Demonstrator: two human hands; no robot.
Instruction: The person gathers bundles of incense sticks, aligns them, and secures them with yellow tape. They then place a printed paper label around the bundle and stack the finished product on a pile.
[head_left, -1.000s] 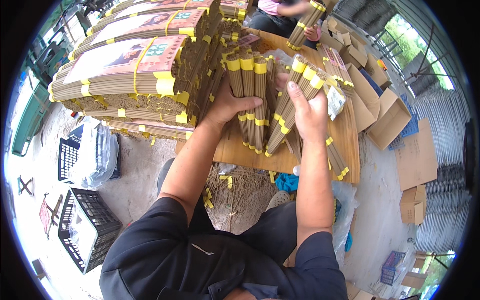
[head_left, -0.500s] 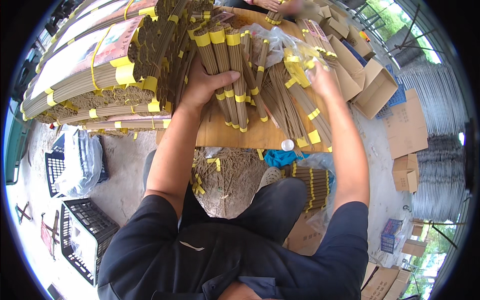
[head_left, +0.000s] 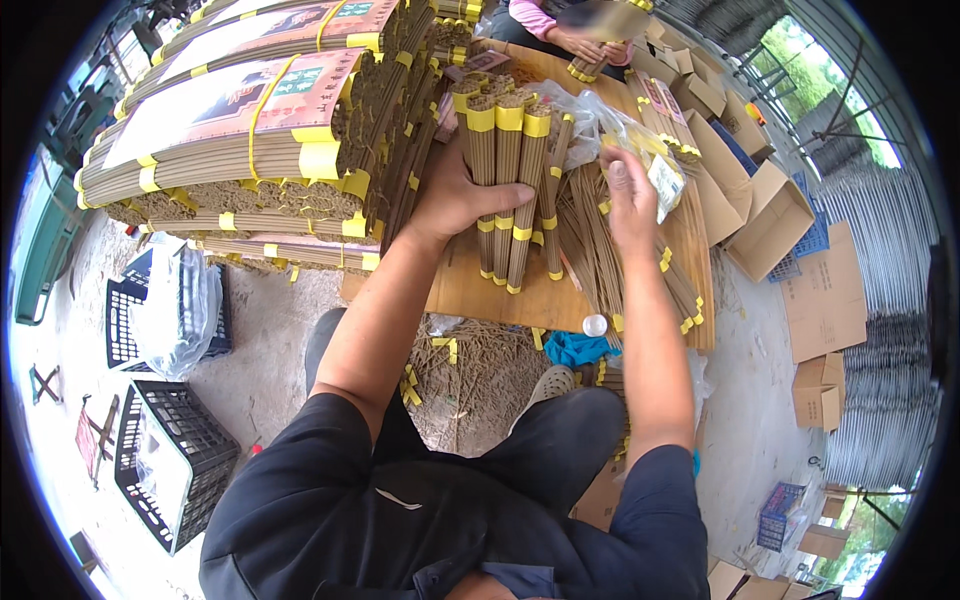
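My left hand is wrapped round several bundles of thin brown sticks, which look like incense. They stand upright on the wooden table, thumb across their front, with yellow paper bands near their tops and bottoms. My right hand is raised over the table to the right of these bundles. Its fingers are pinched together, and a blurred yellow paper strip shows at the fingertips. Under my right forearm lie loose brown sticks and more banded bundles. Clear plastic and a yellowish-white packet are just beyond that hand.
A tall stack of labelled stick bundles rises at the left of the wooden table. A small white round lid sits at its near edge. Across it, another person's hands hold a bundle. Cardboard boxes stand right; black crates left.
The view has shifted, so the table and stack appear further right. My right hand has drawn left, toward the held bundles, away from the yellow paper. My left hand keeps its grip.
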